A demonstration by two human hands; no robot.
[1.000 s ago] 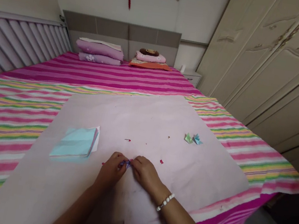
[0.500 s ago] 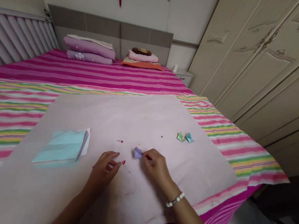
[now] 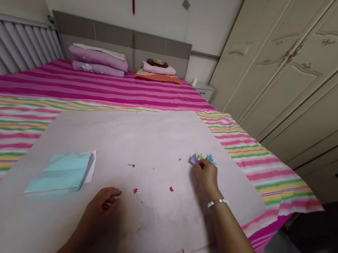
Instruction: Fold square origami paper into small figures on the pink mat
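My right hand [image 3: 206,175] reaches forward to the right, fingers pinched on a small folded purple paper piece [image 3: 194,159]. It holds that piece right beside a green folded piece [image 3: 201,156] and a blue folded piece [image 3: 210,158] lying on the pale pink sheet [image 3: 153,141]. A white bead bracelet [image 3: 217,202] circles that wrist. My left hand [image 3: 102,206] rests on the sheet near me, fingers loosely curled and holding nothing. A stack of square papers [image 3: 62,172], light blue on top, lies to its left.
The sheet lies on a bed with a pink striped cover [image 3: 11,117]. Small red scraps [image 3: 135,191] dot the sheet. Pillows [image 3: 97,60] and folded bedding [image 3: 159,71] sit at the headboard. A cream wardrobe [image 3: 294,74] stands on the right, past the bed's edge.
My hands have parted. The right hand carried the purple folded piece forward and right to the green and blue pieces. The left hand drew back toward me.
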